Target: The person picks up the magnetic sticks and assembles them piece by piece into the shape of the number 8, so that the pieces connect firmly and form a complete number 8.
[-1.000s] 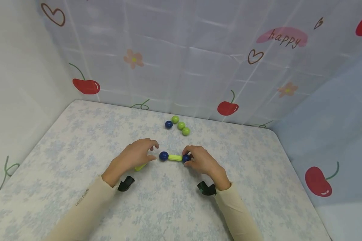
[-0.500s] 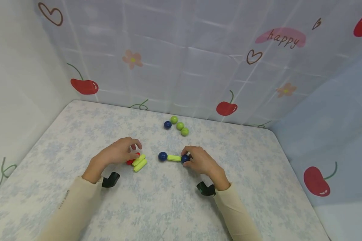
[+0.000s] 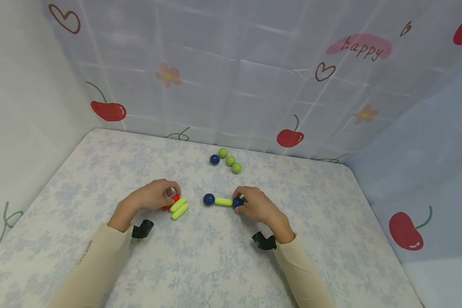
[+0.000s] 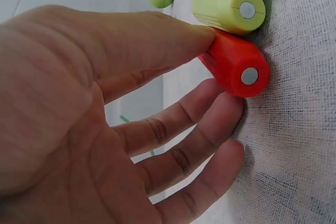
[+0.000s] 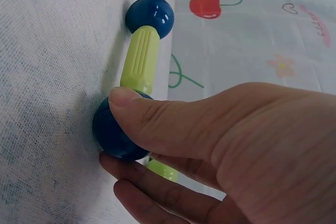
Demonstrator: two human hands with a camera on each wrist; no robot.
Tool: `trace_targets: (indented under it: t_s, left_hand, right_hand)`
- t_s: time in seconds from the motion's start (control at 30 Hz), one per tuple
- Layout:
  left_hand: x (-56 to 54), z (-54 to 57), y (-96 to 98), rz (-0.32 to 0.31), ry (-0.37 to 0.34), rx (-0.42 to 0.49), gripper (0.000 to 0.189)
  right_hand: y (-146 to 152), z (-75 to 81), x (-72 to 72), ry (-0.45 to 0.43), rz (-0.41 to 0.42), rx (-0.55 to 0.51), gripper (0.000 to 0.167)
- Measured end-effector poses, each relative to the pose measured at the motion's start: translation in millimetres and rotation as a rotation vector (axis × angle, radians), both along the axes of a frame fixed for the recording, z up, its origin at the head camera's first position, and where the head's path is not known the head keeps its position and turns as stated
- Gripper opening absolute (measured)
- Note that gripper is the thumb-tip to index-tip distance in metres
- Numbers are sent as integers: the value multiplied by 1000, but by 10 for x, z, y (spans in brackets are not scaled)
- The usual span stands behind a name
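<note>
the left hand (image 3: 152, 195) pinched the red stick (image 4: 236, 64) beside two yellow sticks (image 3: 180, 211) on the table (image 3: 200, 261), while the right hand (image 3: 256, 204) gripped a blue ball (image 5: 111, 135), so the step seemed to be picking up, and next a gentle lift was probably needed.

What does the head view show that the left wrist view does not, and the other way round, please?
Only the head view: the right hand, the blue balls, the yellow stick joining two of them, and the beige sleeves.

Only the left wrist view: the palm side of the left hand and the grey discs in the ends of two sticks.

Both: the left hand at the red stick, two loose yellow sticks beside it, and green balls, three in the head view but two in the left wrist view.
</note>
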State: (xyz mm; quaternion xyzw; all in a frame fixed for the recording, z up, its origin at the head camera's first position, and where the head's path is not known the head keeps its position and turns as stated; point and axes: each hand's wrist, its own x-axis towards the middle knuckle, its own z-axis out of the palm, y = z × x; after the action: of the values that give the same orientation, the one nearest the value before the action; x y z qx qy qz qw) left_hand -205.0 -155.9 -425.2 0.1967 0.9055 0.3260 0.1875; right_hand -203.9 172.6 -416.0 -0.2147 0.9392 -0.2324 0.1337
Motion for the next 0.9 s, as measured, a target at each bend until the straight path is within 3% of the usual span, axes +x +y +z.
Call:
trace_targets:
  t_s: [0.6,0.9]
  left_hand:
    - [-3,-27,67,75,2,-44,20]
    - [35,52,94,149,95,2,22]
  right_hand:
    - [9,-14,-8,15,6,5,28]
    - [-1,-30,-2,26,15,4,28]
